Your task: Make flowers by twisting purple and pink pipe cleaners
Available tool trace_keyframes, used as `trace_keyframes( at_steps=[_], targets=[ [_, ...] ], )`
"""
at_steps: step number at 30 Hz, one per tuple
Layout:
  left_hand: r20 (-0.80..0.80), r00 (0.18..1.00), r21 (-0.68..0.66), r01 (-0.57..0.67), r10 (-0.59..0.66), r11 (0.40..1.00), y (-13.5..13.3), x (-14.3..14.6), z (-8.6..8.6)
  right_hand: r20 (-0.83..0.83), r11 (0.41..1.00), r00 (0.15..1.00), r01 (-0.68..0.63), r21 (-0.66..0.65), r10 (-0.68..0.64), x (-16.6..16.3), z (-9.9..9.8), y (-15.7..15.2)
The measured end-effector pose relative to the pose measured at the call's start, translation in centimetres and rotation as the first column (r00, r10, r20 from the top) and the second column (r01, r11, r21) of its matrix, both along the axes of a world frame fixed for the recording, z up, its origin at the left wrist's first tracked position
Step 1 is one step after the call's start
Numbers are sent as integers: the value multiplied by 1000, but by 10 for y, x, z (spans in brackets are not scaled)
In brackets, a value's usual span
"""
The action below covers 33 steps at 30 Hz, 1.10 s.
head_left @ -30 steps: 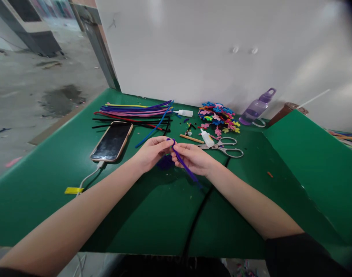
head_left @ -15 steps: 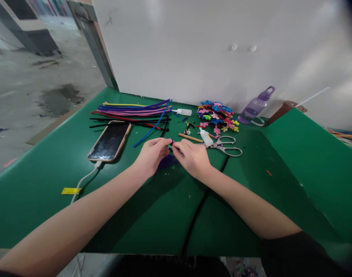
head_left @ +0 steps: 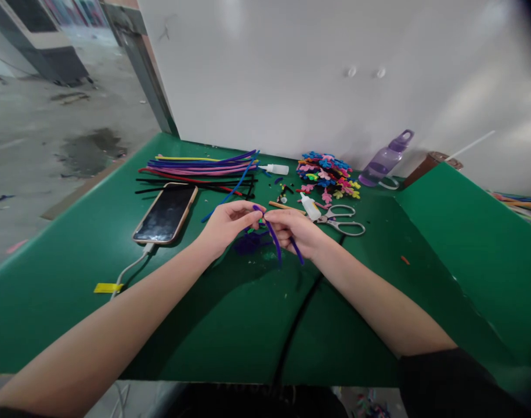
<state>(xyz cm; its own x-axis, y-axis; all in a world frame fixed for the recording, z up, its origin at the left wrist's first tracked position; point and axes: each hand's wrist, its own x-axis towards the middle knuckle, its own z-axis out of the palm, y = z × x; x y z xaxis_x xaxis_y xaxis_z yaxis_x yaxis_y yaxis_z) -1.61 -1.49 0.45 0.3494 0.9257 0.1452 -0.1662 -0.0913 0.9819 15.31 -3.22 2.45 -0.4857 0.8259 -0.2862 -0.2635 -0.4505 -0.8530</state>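
— What do the hands have hold of?

— A purple pipe cleaner [head_left: 274, 238]. The left hand [head_left: 228, 223] and the right hand [head_left: 293, 230] meet just above the green tabletop [head_left: 230, 325], fingertips almost touching. Both are closed in a pinch on the pipe cleaner near its bent top; its two ends hang down in front of the right hand's fingers.

— Is it lying on the tabletop?

— No, it is held up between the hands, over a small dark purple fuzzy piece [head_left: 248, 244] that lies on the tabletop just under them.

— What lies around them?

— Behind the left hand, a phone [head_left: 166, 213] lies face up with a white cable [head_left: 128, 270] running from it toward the near edge. Further back lies a bundle of coloured pipe cleaners [head_left: 199, 168]. Behind the right hand are scissors [head_left: 341, 220], a small white glue bottle [head_left: 311, 207] and a wooden stick [head_left: 285, 206]. A heap of bright little flowers [head_left: 328, 174] sits near the wall, with a purple water bottle [head_left: 385, 162] to its right.
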Motion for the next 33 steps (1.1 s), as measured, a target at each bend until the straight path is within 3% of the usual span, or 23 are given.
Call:
trace_keyframes(
  at_steps=[6,9,12,14,17,21,23,26,28,29,31,33],
  targets=[
    [-64,998,24,-16,18,1000,1,0,1,76,999,997,-7,-45,10,1,-4,2],
    [-106,994,7,-29,29,1000,2,-1,1,151,999,989,-17,43,10,3,-8,4],
    [-134,991,-18,-30,28,999,6,-4,0,337,975,941,-50,217,-27,6,-8,7],
    [-141,990,-61,-27,19,998,8,-6,-1,487,914,868,-121,387,-91,7,-4,7],
    [-110,994,-203,-3,-20,979,9,-8,0,627,743,742,-278,608,-236,7,2,4],
    [-69,997,-345,13,-39,939,7,-6,1,682,525,543,-441,728,-490,2,5,-3],
    [-141,990,-280,-11,-29,960,6,-5,4,681,542,531,-418,729,-505,1,3,-4],
    [-320,947,-51,-27,9,998,8,-11,16,630,712,676,-218,668,-384,2,0,1],
    [-472,872,147,-68,130,987,13,-23,28,572,792,735,-81,605,-363,4,-3,5],
    [-564,788,274,-105,248,956,15,-31,34,555,822,755,-39,569,-349,5,-4,6],
    [-706,479,522,-146,522,840,21,-51,44,532,869,788,7,495,-309,6,-6,8],
    [-772,133,600,-170,621,782,28,-75,49,509,901,820,21,433,-263,6,-7,7]
  ],
)
